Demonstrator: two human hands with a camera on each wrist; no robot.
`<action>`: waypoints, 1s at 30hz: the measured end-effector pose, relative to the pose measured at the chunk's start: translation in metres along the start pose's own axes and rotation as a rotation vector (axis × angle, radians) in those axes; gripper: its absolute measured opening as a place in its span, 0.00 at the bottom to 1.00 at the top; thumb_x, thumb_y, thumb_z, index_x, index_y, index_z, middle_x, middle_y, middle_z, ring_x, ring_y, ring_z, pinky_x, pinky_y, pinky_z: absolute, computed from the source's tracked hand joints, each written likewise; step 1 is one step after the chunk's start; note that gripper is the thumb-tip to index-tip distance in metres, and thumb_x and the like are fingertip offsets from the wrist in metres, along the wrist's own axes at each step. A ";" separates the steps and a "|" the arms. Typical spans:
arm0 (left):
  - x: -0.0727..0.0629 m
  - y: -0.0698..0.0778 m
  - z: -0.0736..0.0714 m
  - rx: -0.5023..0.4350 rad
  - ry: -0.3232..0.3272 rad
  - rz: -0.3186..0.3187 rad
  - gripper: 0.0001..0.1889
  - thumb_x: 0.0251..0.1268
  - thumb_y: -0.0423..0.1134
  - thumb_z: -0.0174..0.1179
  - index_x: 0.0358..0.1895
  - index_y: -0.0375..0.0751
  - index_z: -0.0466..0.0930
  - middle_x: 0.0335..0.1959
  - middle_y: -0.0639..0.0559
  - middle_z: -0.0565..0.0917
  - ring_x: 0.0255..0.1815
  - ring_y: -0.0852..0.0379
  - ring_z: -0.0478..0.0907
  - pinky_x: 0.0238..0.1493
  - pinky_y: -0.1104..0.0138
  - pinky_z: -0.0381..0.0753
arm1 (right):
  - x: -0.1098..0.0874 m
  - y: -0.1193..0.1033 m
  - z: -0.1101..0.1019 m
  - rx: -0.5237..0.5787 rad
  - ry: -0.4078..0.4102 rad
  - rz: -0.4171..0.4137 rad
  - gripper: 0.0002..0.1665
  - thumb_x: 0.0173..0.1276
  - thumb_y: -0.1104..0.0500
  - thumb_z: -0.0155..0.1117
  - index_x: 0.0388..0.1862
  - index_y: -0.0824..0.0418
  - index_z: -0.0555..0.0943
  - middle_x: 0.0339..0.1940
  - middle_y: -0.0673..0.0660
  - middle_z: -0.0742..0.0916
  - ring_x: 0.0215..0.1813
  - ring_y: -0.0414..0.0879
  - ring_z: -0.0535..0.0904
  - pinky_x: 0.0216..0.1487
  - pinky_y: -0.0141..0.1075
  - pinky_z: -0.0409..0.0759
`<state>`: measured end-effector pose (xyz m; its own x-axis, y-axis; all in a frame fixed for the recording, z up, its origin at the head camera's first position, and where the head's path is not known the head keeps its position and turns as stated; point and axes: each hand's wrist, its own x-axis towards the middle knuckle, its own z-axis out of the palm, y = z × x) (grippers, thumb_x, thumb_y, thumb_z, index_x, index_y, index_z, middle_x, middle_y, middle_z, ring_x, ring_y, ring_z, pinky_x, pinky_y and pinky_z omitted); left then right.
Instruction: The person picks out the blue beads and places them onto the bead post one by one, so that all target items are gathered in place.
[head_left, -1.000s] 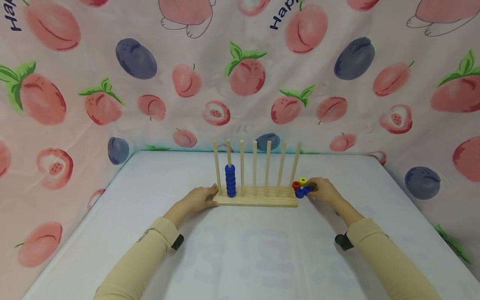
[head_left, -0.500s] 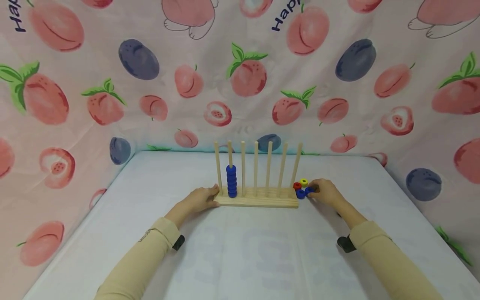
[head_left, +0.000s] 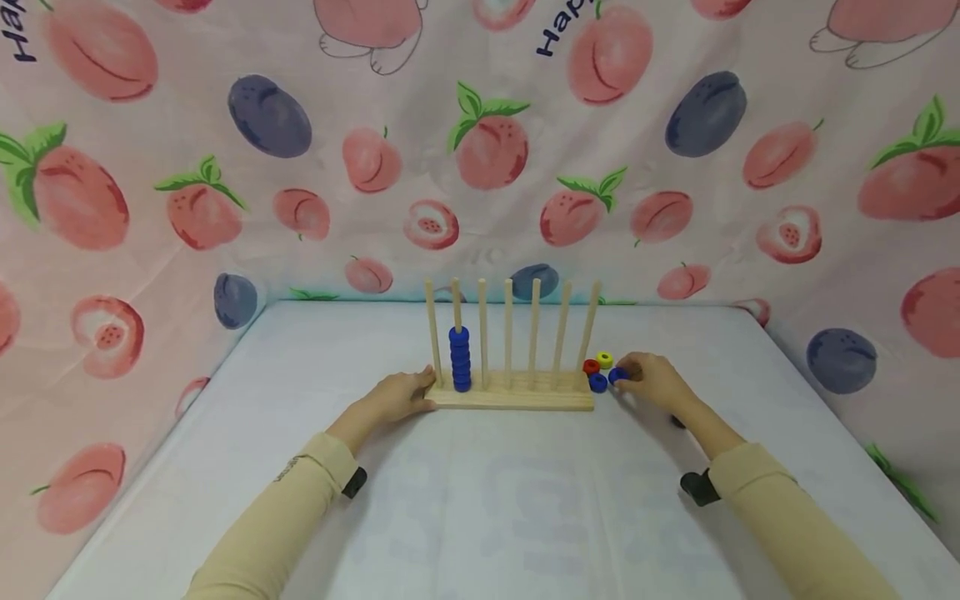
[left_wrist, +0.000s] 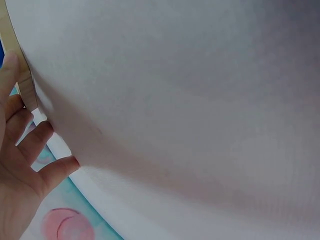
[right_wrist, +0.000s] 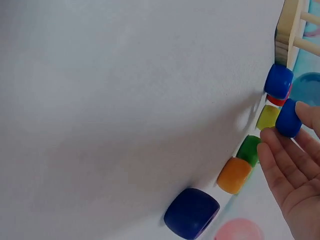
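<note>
Peg rack (head_left: 510, 401) (one blue stack (head_left: 460, 360)), right hand (head_left: 656, 383) pinching bead (right_wrist: 288, 119)

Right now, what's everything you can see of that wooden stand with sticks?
The stand looks like pale wood: a long flat base with seven sticks pointing up. It sits upright on the white table. The second stick from the left carries stacked blue beads; the others are bare. The left hand grips the stand's left end.

seven, yes seven slim pale wooden pegs (head_left: 534, 333) rose from one pale wooden base (head_left: 510, 402)! off them sat two bright blue round beads (right_wrist: 279, 81), one dark blue bead (right_wrist: 192, 213), one red bead (head_left: 592, 367), one yellow bead (right_wrist: 268, 117), one green bead (right_wrist: 249, 151), one orange bead (right_wrist: 234, 175); the stacked blue beads (head_left: 460, 360) blurred past counting. one left hand (head_left: 397, 397), one right hand (head_left: 652, 380)!
</note>
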<state>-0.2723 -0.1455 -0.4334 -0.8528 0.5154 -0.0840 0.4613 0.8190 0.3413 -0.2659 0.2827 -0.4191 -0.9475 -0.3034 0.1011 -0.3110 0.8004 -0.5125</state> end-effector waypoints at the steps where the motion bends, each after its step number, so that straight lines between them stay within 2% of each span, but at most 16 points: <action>1: 0.000 -0.001 0.000 -0.001 0.000 -0.001 0.35 0.65 0.48 0.58 0.69 0.33 0.59 0.67 0.36 0.66 0.63 0.37 0.70 0.64 0.49 0.69 | 0.000 -0.001 -0.001 0.002 0.001 -0.012 0.17 0.61 0.65 0.65 0.45 0.76 0.78 0.38 0.69 0.86 0.41 0.59 0.83 0.46 0.51 0.81; 8: 0.001 -0.001 -0.001 0.001 0.002 0.005 0.35 0.65 0.49 0.57 0.69 0.33 0.58 0.67 0.36 0.67 0.63 0.37 0.71 0.64 0.49 0.70 | -0.003 -0.007 -0.002 0.052 0.005 -0.058 0.17 0.61 0.66 0.66 0.47 0.75 0.78 0.40 0.69 0.85 0.40 0.57 0.83 0.44 0.49 0.83; 17: 0.000 -0.001 -0.001 0.006 -0.002 0.005 0.34 0.65 0.48 0.57 0.69 0.34 0.59 0.68 0.37 0.65 0.63 0.37 0.70 0.65 0.50 0.69 | -0.007 -0.018 0.002 0.118 -0.069 -0.068 0.18 0.62 0.66 0.65 0.50 0.73 0.78 0.44 0.69 0.85 0.42 0.55 0.83 0.46 0.46 0.83; 23: 0.001 0.000 -0.002 0.006 0.006 0.005 0.34 0.65 0.47 0.58 0.69 0.32 0.59 0.67 0.35 0.66 0.63 0.36 0.70 0.64 0.50 0.69 | -0.009 -0.025 0.004 0.141 -0.044 -0.131 0.16 0.60 0.67 0.66 0.47 0.74 0.79 0.42 0.69 0.85 0.40 0.55 0.83 0.44 0.44 0.83; 30: 0.000 0.000 -0.001 0.008 -0.010 -0.004 0.35 0.65 0.48 0.58 0.69 0.32 0.58 0.66 0.35 0.67 0.62 0.36 0.71 0.64 0.50 0.70 | -0.015 -0.035 0.010 0.130 -0.023 -0.167 0.17 0.58 0.67 0.67 0.46 0.73 0.80 0.37 0.64 0.85 0.38 0.51 0.83 0.42 0.40 0.84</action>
<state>-0.2729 -0.1458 -0.4330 -0.8522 0.5146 -0.0946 0.4600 0.8229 0.3335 -0.2403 0.2543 -0.4108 -0.8814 -0.4388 0.1749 -0.4494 0.6650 -0.5964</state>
